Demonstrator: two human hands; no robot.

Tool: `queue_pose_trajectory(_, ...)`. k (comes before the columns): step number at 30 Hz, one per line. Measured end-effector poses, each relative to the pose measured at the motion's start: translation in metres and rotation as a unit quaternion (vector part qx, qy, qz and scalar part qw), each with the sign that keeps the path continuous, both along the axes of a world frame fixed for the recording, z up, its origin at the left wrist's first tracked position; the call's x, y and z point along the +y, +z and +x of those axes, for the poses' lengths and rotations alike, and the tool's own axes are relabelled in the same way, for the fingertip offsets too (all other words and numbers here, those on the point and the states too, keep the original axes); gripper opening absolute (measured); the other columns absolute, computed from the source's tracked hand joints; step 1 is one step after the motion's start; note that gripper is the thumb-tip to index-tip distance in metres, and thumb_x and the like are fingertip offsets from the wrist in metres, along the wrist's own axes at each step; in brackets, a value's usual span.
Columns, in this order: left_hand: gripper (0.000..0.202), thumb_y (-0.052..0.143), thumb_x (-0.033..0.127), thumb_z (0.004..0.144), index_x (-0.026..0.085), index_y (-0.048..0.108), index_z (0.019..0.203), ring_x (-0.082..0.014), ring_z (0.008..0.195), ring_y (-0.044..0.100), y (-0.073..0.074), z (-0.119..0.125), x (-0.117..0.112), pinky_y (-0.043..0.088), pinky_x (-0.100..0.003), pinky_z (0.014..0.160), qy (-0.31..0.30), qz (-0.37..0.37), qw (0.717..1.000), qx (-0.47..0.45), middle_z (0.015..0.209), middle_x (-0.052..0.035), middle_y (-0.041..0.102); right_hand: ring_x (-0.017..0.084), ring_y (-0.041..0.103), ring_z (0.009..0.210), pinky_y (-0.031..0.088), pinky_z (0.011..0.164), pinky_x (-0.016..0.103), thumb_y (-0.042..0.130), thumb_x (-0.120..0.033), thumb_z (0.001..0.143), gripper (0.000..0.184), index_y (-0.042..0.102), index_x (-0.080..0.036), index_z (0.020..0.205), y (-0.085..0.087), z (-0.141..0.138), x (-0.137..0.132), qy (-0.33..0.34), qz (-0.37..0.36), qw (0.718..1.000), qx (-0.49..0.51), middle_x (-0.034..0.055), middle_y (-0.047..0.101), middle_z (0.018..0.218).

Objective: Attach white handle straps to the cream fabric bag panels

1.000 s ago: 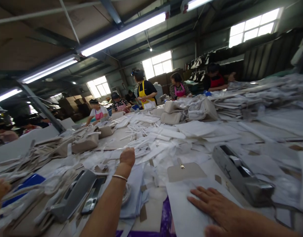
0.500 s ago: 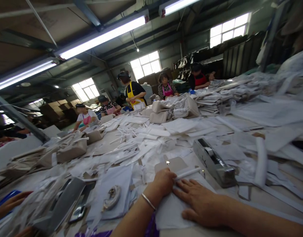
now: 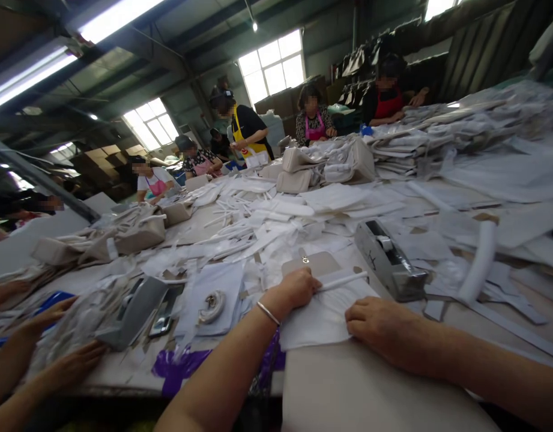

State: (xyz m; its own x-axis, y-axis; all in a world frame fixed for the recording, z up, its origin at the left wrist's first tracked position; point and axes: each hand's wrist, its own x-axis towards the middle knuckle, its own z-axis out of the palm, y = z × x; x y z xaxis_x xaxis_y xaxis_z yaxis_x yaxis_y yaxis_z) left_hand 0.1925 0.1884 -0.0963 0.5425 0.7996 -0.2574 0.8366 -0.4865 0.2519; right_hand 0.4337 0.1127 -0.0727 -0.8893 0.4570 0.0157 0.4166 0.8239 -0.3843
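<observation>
My left hand, with a silver bangle on the wrist, is closed around a thin white paper stick that points right. It rests on a white sheet lying at the near table edge. My right hand curls its fingers onto the right edge of that same sheet. A beige flap with a metal clasp lies just beyond the sheet.
A metal tape dispenser stands right of the sheet, another one with a phone to the left. Another person's hands work at the far left. White paper scraps, beige bags and several aproned workers fill the far side.
My left hand came back from the scrap pile with a white stick and set it on the sheet. My right hand slid toward me and curled at the sheet's edge.
</observation>
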Motion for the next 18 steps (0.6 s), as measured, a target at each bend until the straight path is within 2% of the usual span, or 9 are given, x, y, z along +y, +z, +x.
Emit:
queue_pose_trajectory(4,0.024,0.052,0.026,0.090,0.023,0.076,0.092,-0.0178,0.079,0.060,0.000,-0.001,-0.001,0.045,-0.026,0.069,-0.008,0.011,1.000,0.003,0.093,-0.0063,0.065,0.019,0.060,0.079,0.041,0.070,0.030,0.046,-0.017,0.094,0.028,0.065,-0.018,0.074,-0.002,-0.001,0.008,-0.012,-0.027,0.999,0.016,0.0069,0.066,0.085)
queue_pose_trajectory(9,0.025,0.051,0.026,0.090,0.024,0.076,0.091,-0.0180,0.078,0.061,0.000,-0.001,-0.002,0.045,-0.026,0.068,-0.009,0.021,1.000,0.008,0.091,-0.0058,0.065,0.016,0.059,0.076,0.043,0.071,0.027,0.051,-0.027,0.095,0.029,0.064,-0.018,0.071,0.007,0.000,0.020,-0.048,-0.140,0.988,0.036,0.0047,0.064,0.083)
queue_pose_trajectory(14,0.025,0.052,0.025,0.090,0.025,0.077,0.095,-0.0189,0.080,0.062,-0.001,-0.002,-0.001,0.046,-0.026,0.069,-0.018,0.026,0.999,0.009,0.093,-0.0062,0.066,0.017,0.059,0.074,0.044,0.073,0.027,0.053,-0.027,0.090,0.024,0.066,-0.017,0.072,0.010,0.001,0.031,-0.061,-0.201,0.978,0.013,0.0039,0.067,0.079)
queue_pose_trajectory(18,0.026,0.052,0.024,0.090,0.026,0.076,0.098,-0.0184,0.079,0.062,-0.003,-0.002,0.000,0.045,-0.025,0.067,-0.023,0.029,0.999,0.006,0.093,-0.0058,0.066,0.017,0.063,0.076,0.045,0.073,0.026,0.056,-0.024,0.084,0.019,0.074,-0.016,0.081,0.016,-0.001,0.038,-0.061,-0.252,0.966,-0.014,0.0031,0.072,0.081)
